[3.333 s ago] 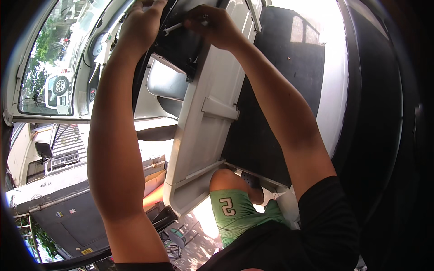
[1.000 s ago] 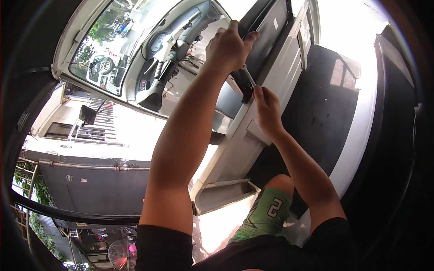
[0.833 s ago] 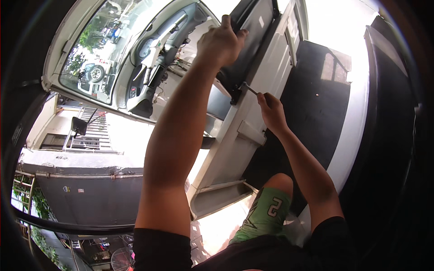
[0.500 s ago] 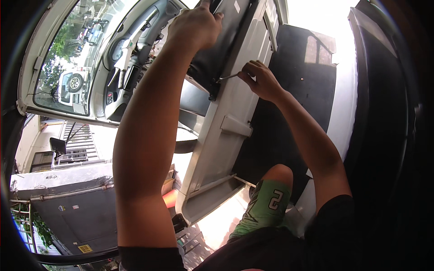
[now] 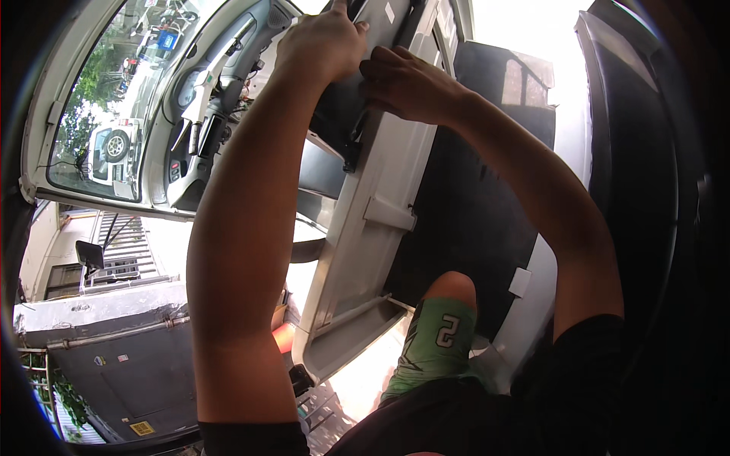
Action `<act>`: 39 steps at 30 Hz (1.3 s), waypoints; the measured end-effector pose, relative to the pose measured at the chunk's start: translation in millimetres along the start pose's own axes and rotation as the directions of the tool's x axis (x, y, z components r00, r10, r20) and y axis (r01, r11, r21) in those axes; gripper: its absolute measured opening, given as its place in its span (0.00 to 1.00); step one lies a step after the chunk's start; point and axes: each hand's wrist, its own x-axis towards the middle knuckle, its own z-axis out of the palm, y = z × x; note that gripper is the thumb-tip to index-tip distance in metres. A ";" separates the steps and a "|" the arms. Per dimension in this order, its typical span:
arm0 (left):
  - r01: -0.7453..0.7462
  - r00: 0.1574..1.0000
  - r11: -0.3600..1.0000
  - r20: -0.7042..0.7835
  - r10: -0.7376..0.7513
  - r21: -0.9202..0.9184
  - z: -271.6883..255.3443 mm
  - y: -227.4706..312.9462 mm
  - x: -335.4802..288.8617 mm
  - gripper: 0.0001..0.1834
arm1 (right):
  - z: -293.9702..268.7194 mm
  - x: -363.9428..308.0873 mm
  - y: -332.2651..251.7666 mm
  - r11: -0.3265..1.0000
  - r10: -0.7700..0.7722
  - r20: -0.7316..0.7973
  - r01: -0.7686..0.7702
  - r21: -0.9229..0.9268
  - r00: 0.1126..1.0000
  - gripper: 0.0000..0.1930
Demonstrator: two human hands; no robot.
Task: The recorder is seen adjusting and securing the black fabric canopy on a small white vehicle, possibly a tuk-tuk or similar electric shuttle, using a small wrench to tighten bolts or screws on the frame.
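Clasping the edge of a black panel [image 5: 344,95] at upper centre, beside a long white panel [image 5: 353,220], my left hand [image 5: 323,47] reached high; my right hand [image 5: 411,85] curled just beside it, fingertips partly hidden, so from afar I could not tell what they pinched

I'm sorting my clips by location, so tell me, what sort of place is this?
Probably the inside of a van or similar vehicle: there is a dashboard ahead on the left, a windshield beyond it, and a side mirror outside, below the windshield in the picture.
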 end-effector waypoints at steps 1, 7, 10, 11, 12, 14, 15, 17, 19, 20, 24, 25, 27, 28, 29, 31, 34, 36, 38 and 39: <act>-0.001 1.000 1.000 0.000 0.001 -0.001 -0.1 0.9 -1.0 0.34 | -1.2 4.5 1.3 0.998 -0.059 -0.023 0.058 -0.026 0.998 0.08; -0.007 0.999 0.999 0.053 0.010 -0.053 -6.4 1.1 -1.7 0.34 | -3.7 20.8 -1.2 0.983 -0.175 0.028 0.176 -0.050 0.984 0.08; -0.026 0.999 0.998 0.017 0.027 -0.059 -3.1 -2.6 -0.6 0.34 | -8.9 20.6 -11.3 0.979 -0.182 0.045 0.186 -0.085 0.982 0.10; -0.042 0.999 0.998 0.021 0.044 -0.054 -3.2 -2.9 1.2 0.34 | -9.8 19.6 -14.3 0.980 -0.162 0.072 0.170 -0.108 0.984 0.11; -0.059 0.998 0.997 0.025 0.061 -0.049 -3.1 -3.1 2.6 0.35 | -8.0 19.4 -16.9 0.980 -0.160 0.072 0.167 -0.106 0.984 0.11; -0.043 0.998 0.997 0.040 0.046 -0.059 -1.7 -1.9 4.1 0.35 | -4.4 19.2 -20.8 0.981 -0.191 -0.024 0.190 -0.045 0.981 0.09; -0.026 0.998 0.997 0.053 0.030 -0.070 -1.0 -0.3 4.8 0.36 | -3.1 18.3 -20.5 0.983 -0.182 -0.024 0.181 -0.045 0.983 0.09; -0.038 0.998 0.996 0.056 0.042 -0.083 -1.0 0.1 5.3 0.37 | -2.0 19.0 -20.8 0.977 -0.111 -0.009 0.111 0.180 0.994 0.08; -0.058 0.995 0.991 0.076 0.067 -0.125 -0.6 -5.1 9.1 0.38 | -4.1 24.9 -16.6 0.976 -0.159 -0.037 0.163 0.144 0.987 0.08; -0.056 0.994 0.991 0.082 0.067 -0.120 0.9 -10.3 13.2 0.38 | -2.8 27.0 -14.9 0.969 -0.218 -0.062 0.223 0.106 0.974 0.07; -0.084 0.995 0.991 0.043 0.089 -0.106 7.4 -11.5 18.9 0.39 | 14.2 0.5 9.2 0.991 -0.137 0.023 0.136 0.015 0.990 0.06; -0.087 0.993 0.989 0.071 0.096 -0.123 4.5 -4.8 16.5 0.39 | 26.0 -11.2 11.4 0.991 -0.129 -0.052 0.131 0.041 0.990 0.06; -0.061 0.991 0.990 0.107 0.075 -0.129 5.7 -10.4 15.3 0.39 | 35.9 -12.8 7.9 0.985 -0.133 -0.135 0.146 0.090 0.982 0.06; -0.108 0.991 0.991 0.072 0.113 -0.074 9.3 -20.1 25.7 0.38 | 40.1 -11.6 9.8 0.986 -0.109 -0.134 0.125 0.115 0.985 0.06; -0.165 0.985 0.986 0.043 0.166 -0.021 9.4 -19.9 28.0 0.38 | 44.6 -13.3 12.8 0.987 -0.073 -0.130 0.091 0.134 0.989 0.06; -0.147 0.987 0.986 0.051 0.151 -0.073 12.5 -20.1 27.2 0.38 | 57.7 -19.4 14.6 0.963 0.016 -0.088 0.008 0.270 0.996 0.06; -0.178 0.982 0.971 0.038 0.186 -0.158 3.5 -6.2 9.3 0.38 | 80.4 -37.7 8.9 0.897 0.180 -0.119 -0.114 0.426 0.976 0.07; -0.139 0.990 0.988 0.023 0.141 -0.071 4.1 -10.4 14.1 0.38 | 86.1 -44.2 -6.0 0.871 0.256 -0.197 -0.138 0.471 0.946 0.08; -0.135 0.989 0.988 0.048 0.139 -0.077 4.6 -17.0 16.7 0.38 | 81.7 -53.8 -30.4 0.791 0.465 -0.158 -0.328 0.517 0.871 0.10; -0.137 0.987 0.987 0.068 0.143 -0.086 1.9 -14.1 15.8 0.38 | 79.5 -58.4 -37.5 0.774 0.505 -0.164 -0.360 0.522 0.847 0.11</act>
